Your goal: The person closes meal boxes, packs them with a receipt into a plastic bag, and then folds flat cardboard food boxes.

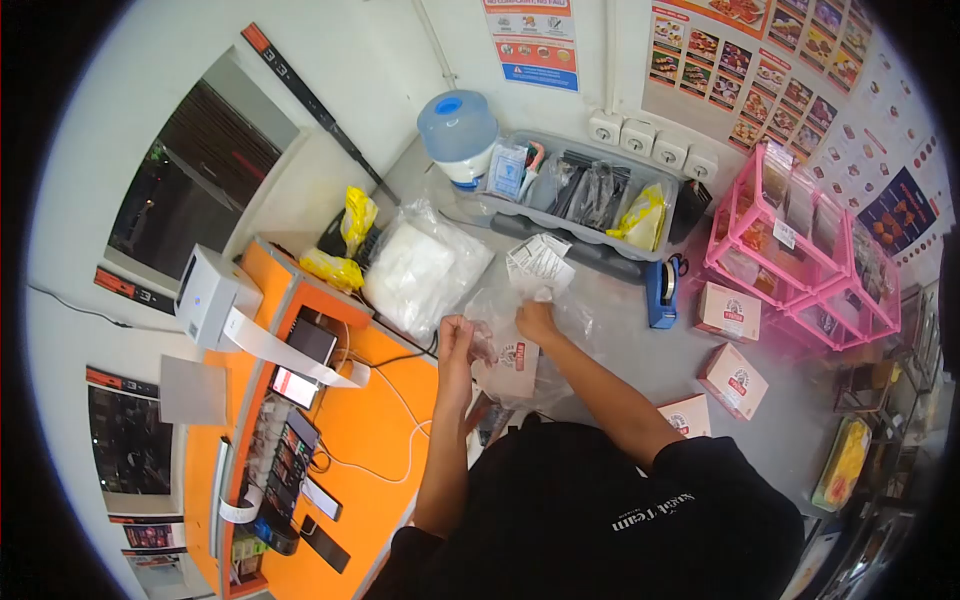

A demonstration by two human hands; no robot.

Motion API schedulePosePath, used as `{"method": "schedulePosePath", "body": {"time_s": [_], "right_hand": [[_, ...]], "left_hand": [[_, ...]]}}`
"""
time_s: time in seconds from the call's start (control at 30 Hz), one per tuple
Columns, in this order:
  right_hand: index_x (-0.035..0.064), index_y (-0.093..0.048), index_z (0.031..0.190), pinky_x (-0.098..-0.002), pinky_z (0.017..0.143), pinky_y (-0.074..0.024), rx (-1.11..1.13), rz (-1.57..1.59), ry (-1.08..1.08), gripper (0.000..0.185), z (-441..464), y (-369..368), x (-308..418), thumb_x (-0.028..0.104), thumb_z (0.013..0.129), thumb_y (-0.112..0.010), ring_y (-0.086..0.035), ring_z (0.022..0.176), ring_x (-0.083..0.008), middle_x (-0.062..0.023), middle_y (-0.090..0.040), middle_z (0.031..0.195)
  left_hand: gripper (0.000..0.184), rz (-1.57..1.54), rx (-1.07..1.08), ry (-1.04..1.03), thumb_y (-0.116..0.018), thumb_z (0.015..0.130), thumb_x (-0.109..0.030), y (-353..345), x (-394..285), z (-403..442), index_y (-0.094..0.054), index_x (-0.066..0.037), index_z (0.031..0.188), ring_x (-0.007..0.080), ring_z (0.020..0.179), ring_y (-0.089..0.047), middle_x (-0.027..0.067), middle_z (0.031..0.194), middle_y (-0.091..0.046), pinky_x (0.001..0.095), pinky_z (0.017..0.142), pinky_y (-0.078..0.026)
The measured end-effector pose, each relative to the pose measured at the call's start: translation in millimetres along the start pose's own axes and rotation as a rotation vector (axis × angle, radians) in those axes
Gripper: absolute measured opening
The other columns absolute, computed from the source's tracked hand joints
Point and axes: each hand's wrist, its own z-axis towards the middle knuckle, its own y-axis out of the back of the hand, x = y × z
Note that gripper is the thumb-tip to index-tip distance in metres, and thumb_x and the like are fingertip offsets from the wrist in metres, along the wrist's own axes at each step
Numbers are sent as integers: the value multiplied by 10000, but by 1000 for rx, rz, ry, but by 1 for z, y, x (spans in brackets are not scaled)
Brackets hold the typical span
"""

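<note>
A clear plastic bag (pixel 560 385) lies on the grey counter in front of me, with a pink printed food box (pixel 516 372) inside it. My left hand (pixel 456 346) is closed on the bag's left edge, fingers pinched. Over the bag's upper part, my right hand (pixel 537 321) has its fingers curled and pressed together, gripping the plastic; its fingertips are partly hidden. Just beyond those fingertips, several printed paper slips (pixel 540 262) lie fanned out on the counter.
A pack of clear bags (pixel 415 270) lies at the left. Behind stand a grey cutlery bin (pixel 600 225) and a blue-topped dispenser (pixel 457 130). To the right are a tape dispenser (pixel 662 295), more pink boxes (pixel 733 380) and pink racks (pixel 775 240). A receipt printer (pixel 215 300) tops the orange desk (pixel 385 440).
</note>
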Motion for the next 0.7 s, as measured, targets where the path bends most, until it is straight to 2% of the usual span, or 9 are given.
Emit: {"method": "schedulePosePath", "body": {"time_s": [0.07,0.17,0.27,0.37,0.43,0.5,0.57,0.6,0.7], "right_hand": [[52,-725,1074,-567,876,-533,105,29,-11,255,-2,11,-8,193,952,-551,-692,1036,-442,-245,-720,1124],[49,-742,1108,-530,966,-525,-30,-48,-84,285,12,32,2,197,878,-663,-697,1098,-408,-211,-750,1097],[60,-735,1139,-521,982,-525,-43,71,-247,321,27,29,13,243,880,-691,-684,1154,-393,-194,-738,1173],[68,-691,1284,-504,991,-528,342,54,-183,486,23,31,40,384,921,-625,-683,1189,-359,-208,-697,1300],[84,-629,1391,-491,1002,-532,579,233,-166,574,14,47,48,440,947,-553,-683,1199,-354,-209,-671,1359],[99,-566,1497,-477,1013,-536,773,253,-177,663,11,67,51,495,972,-481,-683,1208,-348,-211,-644,1418],[97,-574,1487,-467,1014,-536,873,-75,-21,620,27,71,50,445,982,-482,-695,1180,-345,-204,-674,1367],[96,-578,1482,-462,1015,-536,919,-240,57,599,29,69,51,420,988,-482,-702,1166,-343,-201,-689,1342],[115,-590,1473,-453,1001,-541,635,-546,224,530,13,89,67,299,981,-513,-717,1124,-338,-195,-719,1270]], "left_hand": [[116,-18,39,-99,-514,1105,-219,4,3,3,-452,-120,1103,152,671,-625,105,1095,-682,290,609,-494],[177,61,58,-91,-517,1108,-298,5,6,6,-450,-135,1104,161,653,-617,122,1182,-683,294,601,-500],[118,84,46,-80,-490,1114,-200,-4,-7,5,-401,-123,1113,150,634,-615,157,1290,-671,262,606,-498],[112,164,41,-218,-501,1108,-164,-5,0,13,-399,-119,1110,146,629,-609,184,1373,-635,261,593,-503],[118,184,70,-281,-517,1100,-136,-5,-4,14,-403,-108,1112,128,688,-602,190,1408,-614,260,629,-506],[120,207,91,-314,-534,1090,-114,-7,-6,10,-417,-94,1109,111,757,-586,194,1441,-593,258,677,-505],[117,242,114,-334,-552,1078,-98,-8,-8,10,-439,-78,1100,93,835,-563,197,1472,-572,256,735,-498],[107,308,130,-354,-550,1075,-97,-4,-7,10,-447,-76,1098,120,916,-576,206,1482,-563,276,797,-500],[84,470,154,-467,-553,1063,-84,11,-5,14,-474,-68,1088,205,1123,-598,223,1487,-553,338,976,-467]]}}
